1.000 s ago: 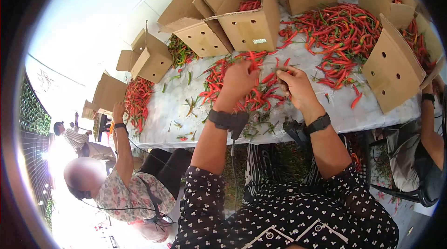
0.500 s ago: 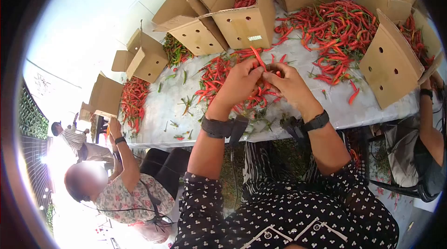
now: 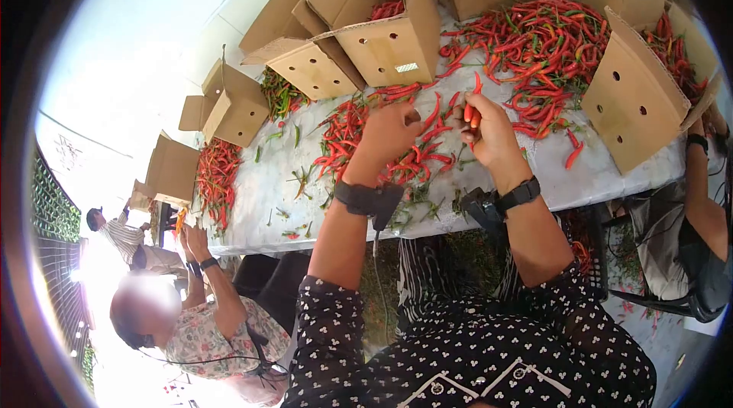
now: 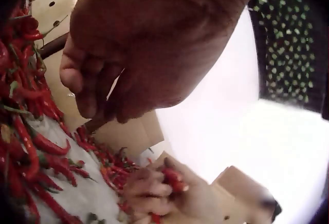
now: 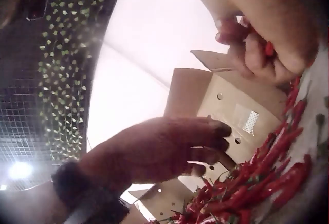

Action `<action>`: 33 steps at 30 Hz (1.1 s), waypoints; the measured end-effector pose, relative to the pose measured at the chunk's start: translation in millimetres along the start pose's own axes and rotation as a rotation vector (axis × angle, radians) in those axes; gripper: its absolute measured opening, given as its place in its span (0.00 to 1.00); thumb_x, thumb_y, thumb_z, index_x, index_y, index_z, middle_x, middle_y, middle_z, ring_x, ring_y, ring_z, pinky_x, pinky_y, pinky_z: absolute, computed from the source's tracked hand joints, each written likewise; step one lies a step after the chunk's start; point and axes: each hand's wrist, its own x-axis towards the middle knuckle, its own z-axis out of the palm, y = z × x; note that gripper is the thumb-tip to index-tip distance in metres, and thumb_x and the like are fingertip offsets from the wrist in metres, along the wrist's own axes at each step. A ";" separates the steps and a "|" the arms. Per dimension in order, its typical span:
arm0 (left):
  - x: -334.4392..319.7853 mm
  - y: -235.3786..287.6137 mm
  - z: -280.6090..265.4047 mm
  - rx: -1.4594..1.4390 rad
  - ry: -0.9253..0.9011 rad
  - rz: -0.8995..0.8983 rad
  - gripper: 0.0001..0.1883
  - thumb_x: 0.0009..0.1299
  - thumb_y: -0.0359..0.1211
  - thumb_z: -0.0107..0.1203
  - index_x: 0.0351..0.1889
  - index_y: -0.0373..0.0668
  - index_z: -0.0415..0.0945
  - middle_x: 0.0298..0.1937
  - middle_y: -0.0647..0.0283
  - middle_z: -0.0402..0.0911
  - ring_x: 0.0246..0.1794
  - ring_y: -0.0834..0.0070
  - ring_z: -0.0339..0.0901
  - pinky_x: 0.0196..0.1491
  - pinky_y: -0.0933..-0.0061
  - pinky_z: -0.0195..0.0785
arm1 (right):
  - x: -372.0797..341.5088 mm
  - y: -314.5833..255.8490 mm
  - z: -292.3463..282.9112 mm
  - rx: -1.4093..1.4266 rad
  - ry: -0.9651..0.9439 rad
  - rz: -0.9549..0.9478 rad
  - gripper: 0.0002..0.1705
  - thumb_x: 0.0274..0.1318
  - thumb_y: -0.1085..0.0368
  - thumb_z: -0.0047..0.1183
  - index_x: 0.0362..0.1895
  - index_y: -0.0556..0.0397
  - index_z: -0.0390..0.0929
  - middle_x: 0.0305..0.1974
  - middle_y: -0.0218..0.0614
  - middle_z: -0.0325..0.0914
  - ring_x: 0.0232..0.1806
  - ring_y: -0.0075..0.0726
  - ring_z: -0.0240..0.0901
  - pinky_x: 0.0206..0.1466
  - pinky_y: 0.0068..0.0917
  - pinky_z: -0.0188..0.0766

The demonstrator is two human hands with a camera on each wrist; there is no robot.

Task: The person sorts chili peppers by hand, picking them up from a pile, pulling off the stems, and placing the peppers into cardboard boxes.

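Note:
My right hand (image 3: 492,133) grips a few red chillies (image 3: 473,114), one of them pointing up past the fingers. In the right wrist view the same hand (image 5: 267,34) is curled, with red showing between its fingers. My left hand (image 3: 388,137) hovers over the near pile of red chillies (image 3: 343,141), apart from the right one. Its fingers are loosely bent in the right wrist view, with no chilli showing in that hand (image 5: 159,149). Green stems (image 3: 416,209) lie scattered at the near side of this pile.
Open cardboard boxes (image 3: 385,53) line the back of the table (image 3: 259,213), and another box (image 3: 634,99) stands at the right. A large chilli heap (image 3: 546,49) lies at the back right. A person in a floral shirt (image 3: 210,339) works at the left; another arm (image 3: 706,194) is at the right.
My hands came together around an upright red chilli, then parted. That chilli went from the left hand to the right hand, and the left hand drew back leftward.

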 end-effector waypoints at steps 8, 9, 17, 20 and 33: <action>3.0 -1.0 24.5 0.277 -0.159 -0.106 0.17 0.51 0.40 0.58 0.31 0.38 0.73 0.32 0.50 0.77 0.37 0.54 0.75 0.40 0.57 0.68 | -2.2 4.1 4.1 -0.076 -0.065 -0.029 0.08 0.52 0.61 0.50 0.27 0.51 0.71 0.16 0.28 0.67 0.19 0.27 0.71 0.16 0.19 0.55; 1.3 -1.0 24.7 0.279 -0.161 -0.106 0.17 0.51 0.40 0.58 0.31 0.38 0.73 0.32 0.50 0.77 0.37 0.54 0.75 0.40 0.57 0.68 | -2.3 4.1 4.2 -0.095 -0.065 -0.035 0.08 0.51 0.61 0.51 0.28 0.51 0.71 0.16 0.28 0.68 0.18 0.26 0.70 0.15 0.19 0.55; -11.5 13.2 2.2 -0.110 0.184 -0.090 0.17 0.54 0.36 0.57 0.39 0.36 0.74 0.28 0.55 0.78 0.27 0.68 0.77 0.33 0.70 0.68 | -5.4 13.6 9.2 -0.179 -0.140 0.021 0.10 0.48 0.61 0.57 0.32 0.51 0.73 0.19 0.28 0.70 0.16 0.18 0.62 0.13 0.16 0.52; -19.1 28.3 0.8 -0.174 0.183 0.047 0.16 0.53 0.36 0.59 0.36 0.35 0.74 0.31 0.54 0.78 0.30 0.63 0.76 0.35 0.67 0.68 | -11.8 12.9 15.1 -0.234 -0.182 0.014 0.11 0.47 0.60 0.58 0.32 0.50 0.73 0.22 0.27 0.72 0.17 0.16 0.61 0.14 0.14 0.51; -47.5 17.6 1.1 -0.627 -0.072 -0.120 0.09 0.64 0.32 0.50 0.31 0.33 0.73 0.20 0.72 0.66 0.22 0.86 0.60 0.26 0.79 0.57 | -25.9 3.6 21.7 -0.271 -0.338 0.008 0.09 0.52 0.58 0.54 0.31 0.49 0.73 0.21 0.23 0.69 0.19 0.16 0.62 0.20 0.16 0.59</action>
